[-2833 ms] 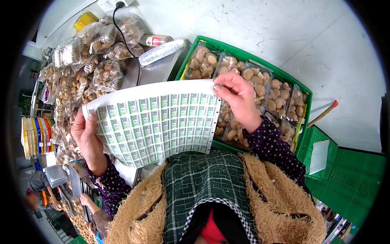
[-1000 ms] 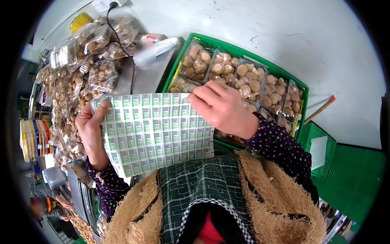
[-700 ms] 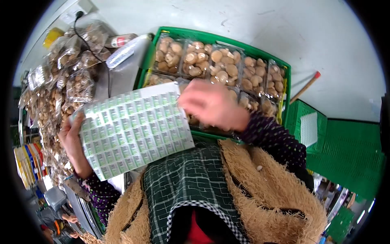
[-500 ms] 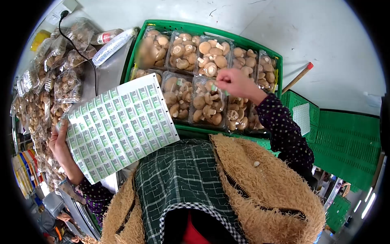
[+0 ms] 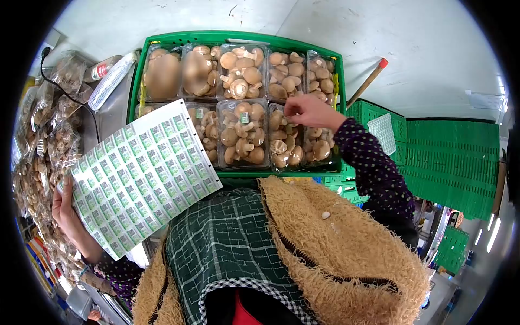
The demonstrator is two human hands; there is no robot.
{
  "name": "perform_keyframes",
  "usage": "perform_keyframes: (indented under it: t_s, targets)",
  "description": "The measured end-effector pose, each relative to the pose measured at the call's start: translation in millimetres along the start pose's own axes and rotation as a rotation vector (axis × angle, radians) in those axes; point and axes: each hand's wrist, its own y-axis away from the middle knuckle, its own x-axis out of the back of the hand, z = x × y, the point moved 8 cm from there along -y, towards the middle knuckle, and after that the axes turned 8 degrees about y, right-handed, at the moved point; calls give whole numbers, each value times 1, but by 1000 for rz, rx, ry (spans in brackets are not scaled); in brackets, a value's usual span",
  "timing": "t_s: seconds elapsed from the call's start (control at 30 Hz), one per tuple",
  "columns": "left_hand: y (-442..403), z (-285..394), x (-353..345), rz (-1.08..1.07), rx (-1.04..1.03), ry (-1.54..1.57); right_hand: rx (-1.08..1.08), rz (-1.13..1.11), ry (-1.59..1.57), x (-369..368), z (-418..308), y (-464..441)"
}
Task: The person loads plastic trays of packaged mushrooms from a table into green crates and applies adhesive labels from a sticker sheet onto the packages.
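Observation:
My left hand is closed on the left edge of a large sheet of stickers, printed with rows of small green and black labels. The sheet tilts over the crate's near left corner. My right hand hovers over a clear pack of mushrooms in the front row, thumb and fingers pinched together. Whatever lies between those fingertips is too small to make out. Left of it, another mushroom pack bears a small green label. A similar label shows on the pack beside the sheet.
A green crate holds the packs in two rows. Bagged mushrooms pile up at left, near a black cable and a bottle. A red-tipped wooden stick leans at right, by stacked green crates.
My right hand has moved one pack to the right, and the label on the pack it left is now uncovered. My left hand still holds the sheet. The view has shifted right.

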Motion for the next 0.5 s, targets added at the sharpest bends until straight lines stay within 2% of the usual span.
perform_keyframes:
  t_s: [0.03,0.1,0.13,0.17,0.23,0.27,0.3,0.37,0.4,0.43,0.5]
  targets:
    - [-1,2,-7,-19,-3,-24,-3,-2,1,-6,7,-1]
    - [1,8,-22,-50,-8,-41,-36,180,233,5,10,4]
    - [3,12,-24,3,-11,-67,-67,249,412,16,23,9]
    - [5,13,-26,51,-12,-93,-86,253,414,28,30,20]
    - [-4,9,-22,48,-70,-54,-217,152,76,57,37,40]
    - [-3,8,-26,44,-62,-61,-279,29,57,60,33,49]
    - [-1,8,-29,42,-58,-68,-287,30,59,58,40,56]
    - [-3,7,-36,14,-54,-46,-164,-89,-24,32,52,62]
    - [-4,6,-38,-5,-55,-23,-201,-164,108,21,58,62]
    - [-4,6,-39,-3,-56,-18,-200,-163,113,11,64,61]
    - [-5,9,-49,-68,-36,-7,-146,2,251,6,72,59]
